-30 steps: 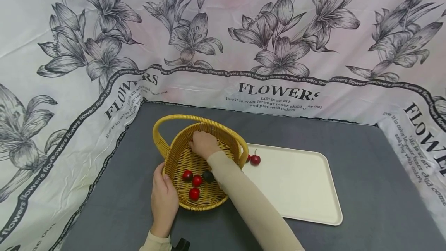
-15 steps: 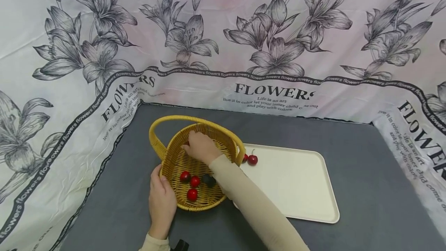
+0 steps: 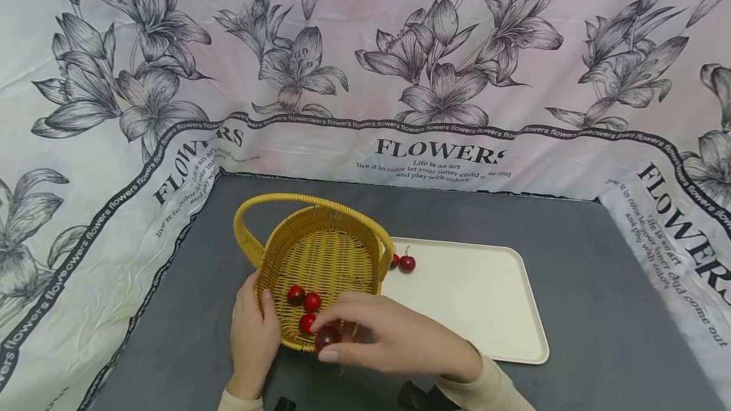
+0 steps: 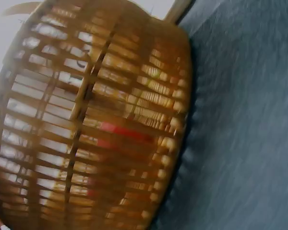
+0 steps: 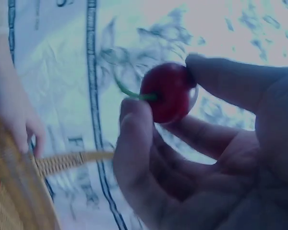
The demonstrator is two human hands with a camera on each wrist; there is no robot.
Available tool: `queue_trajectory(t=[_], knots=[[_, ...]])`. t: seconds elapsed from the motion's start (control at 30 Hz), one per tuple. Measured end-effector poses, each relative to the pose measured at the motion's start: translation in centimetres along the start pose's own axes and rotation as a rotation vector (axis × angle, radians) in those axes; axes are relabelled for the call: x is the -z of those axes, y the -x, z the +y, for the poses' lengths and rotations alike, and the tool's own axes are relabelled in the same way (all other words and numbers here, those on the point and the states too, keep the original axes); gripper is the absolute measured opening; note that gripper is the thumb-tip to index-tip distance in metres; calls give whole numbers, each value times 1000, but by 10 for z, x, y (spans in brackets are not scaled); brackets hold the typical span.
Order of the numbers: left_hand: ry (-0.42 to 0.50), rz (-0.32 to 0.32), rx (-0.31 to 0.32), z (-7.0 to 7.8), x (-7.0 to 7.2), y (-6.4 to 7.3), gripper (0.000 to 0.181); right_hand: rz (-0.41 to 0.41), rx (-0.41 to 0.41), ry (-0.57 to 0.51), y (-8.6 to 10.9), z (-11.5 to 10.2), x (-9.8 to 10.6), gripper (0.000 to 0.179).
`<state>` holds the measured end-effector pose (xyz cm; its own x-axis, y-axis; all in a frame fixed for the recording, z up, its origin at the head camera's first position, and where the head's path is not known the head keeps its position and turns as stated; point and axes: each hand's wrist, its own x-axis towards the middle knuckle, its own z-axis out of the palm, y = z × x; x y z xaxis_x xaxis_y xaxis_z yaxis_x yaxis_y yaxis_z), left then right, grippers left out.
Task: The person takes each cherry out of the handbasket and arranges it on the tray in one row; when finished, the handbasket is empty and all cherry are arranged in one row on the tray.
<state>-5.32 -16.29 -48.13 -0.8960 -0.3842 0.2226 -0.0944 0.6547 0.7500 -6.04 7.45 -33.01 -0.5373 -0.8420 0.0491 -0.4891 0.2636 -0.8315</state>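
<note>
A yellow wicker basket (image 3: pixel 334 249) with a tall hoop handle stands left of the middle of the table in the head view. My left hand (image 3: pixel 255 335) grips its left side, thumb near the rim. Over the basket's front edge, my right hand (image 3: pixel 402 338) pinches a dark red cherry (image 5: pixel 168 93) between thumb and fingertips; a green stem sticks out of it in the right wrist view. Inside the basket lie red cherries (image 3: pixel 312 302), partly covered by the right hand. Through the weave, the left wrist view shows a blurred red patch (image 4: pixel 125 134).
A cream rectangular tray (image 3: pixel 468 303) lies to the basket's right, with stemmed cherries (image 3: pixel 407 264) near its far left corner, one partly hidden by the basket handle. Grey cloth (image 3: pixel 582 271) covers the table. A flower-printed sheet (image 3: pixel 320 163) rises along the back and sides.
My right hand has come out from the far side of the basket towards its front rim, now with a cherry visible in its fingers. My left hand has kept its hold on the basket.
</note>
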Motion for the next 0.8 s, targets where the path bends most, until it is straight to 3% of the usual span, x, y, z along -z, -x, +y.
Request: queue_trajectory(t=[0.13,0.3,0.43,0.63,0.8], knots=[[-20,-96,-22,-2,4,-7,43,23,-51,-202,42,12,9,24],[-6,-153,-77,-6,7,-19,44,106,-221,-416,75,44,22,26],[27,-199,-73,-10,9,-26,45,253,-368,-337,81,77,34,33],[36,-245,4,-10,8,-27,41,487,-567,-58,76,131,44,32],[27,-228,25,-11,6,-27,39,560,-673,120,62,168,48,30]])
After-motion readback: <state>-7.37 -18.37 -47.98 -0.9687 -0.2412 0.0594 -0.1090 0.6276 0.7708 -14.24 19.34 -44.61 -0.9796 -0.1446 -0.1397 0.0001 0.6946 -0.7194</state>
